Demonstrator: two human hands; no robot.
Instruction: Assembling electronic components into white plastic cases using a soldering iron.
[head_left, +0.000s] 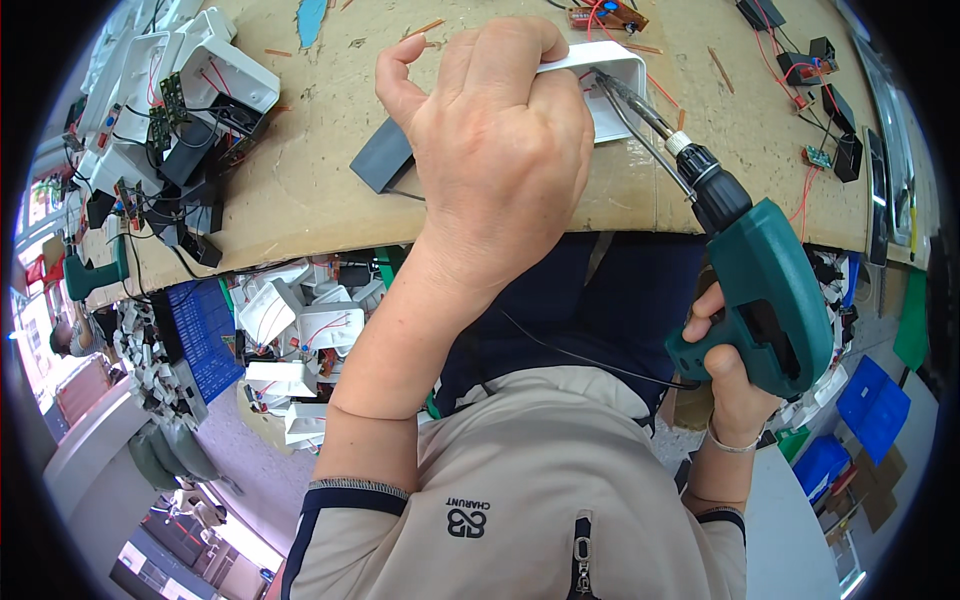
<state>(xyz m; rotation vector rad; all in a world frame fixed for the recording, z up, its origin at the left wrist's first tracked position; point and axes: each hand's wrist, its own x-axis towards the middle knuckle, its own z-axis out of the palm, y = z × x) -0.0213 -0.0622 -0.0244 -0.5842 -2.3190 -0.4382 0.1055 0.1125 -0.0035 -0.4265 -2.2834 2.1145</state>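
My left hand (500, 150) reaches up over the workbench, its fingers closed on the edge of a white plastic housing (618, 62). My right hand (738, 385) is wrapped round the handle of a green soldering gun (780, 285) with a black collar and a thin curved tube beside its metal barrel. The gun slants up and left, its tip inside the open housing near a wire. Whether the tip touches anything cannot be made out. Partly under my left hand lies a dark grey box (382, 156) with a black cable.
White housings (235, 75), dark boxes and circuit boards are heaped on the bench at left. Small black parts (848, 155) with red wires lie at right. A red-wired board (610, 15) sits at the far edge. More white housings (330, 325) fill the space below the bench.
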